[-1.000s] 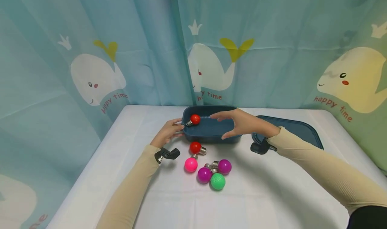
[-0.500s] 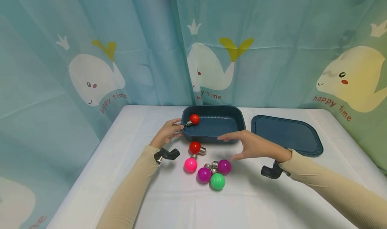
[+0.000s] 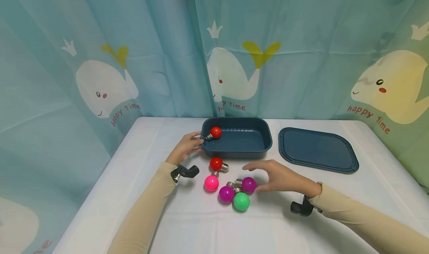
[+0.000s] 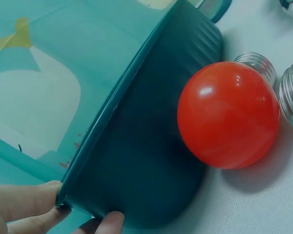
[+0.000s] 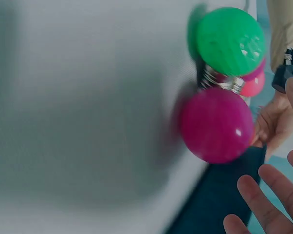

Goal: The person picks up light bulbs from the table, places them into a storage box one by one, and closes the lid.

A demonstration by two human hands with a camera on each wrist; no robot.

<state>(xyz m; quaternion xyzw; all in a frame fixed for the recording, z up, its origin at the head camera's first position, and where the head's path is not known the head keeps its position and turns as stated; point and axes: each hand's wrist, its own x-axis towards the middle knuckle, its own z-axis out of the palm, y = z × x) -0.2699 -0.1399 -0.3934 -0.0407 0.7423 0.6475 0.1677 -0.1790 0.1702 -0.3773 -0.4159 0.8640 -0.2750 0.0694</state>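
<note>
A dark blue box stands at the back of the table with one red light bulb inside its left end. My left hand touches the box's left end; its fingertips meet the rim and outer wall in the left wrist view. My right hand is held just right of a purple bulb, thumb spread away from the fingers, nothing between them. Beside that bulb lie a second purple bulb and a green bulb. A pink bulb and another red bulb lie in front of the box.
To the right of the box, a dark blue lid lies flat on the white table. A pale blue-green curtain with whale prints hangs behind and along the sides.
My right hand has come from over the box down towards me, to beside the purple bulb. My left hand stays at the box's left end; the bulbs have not moved.
</note>
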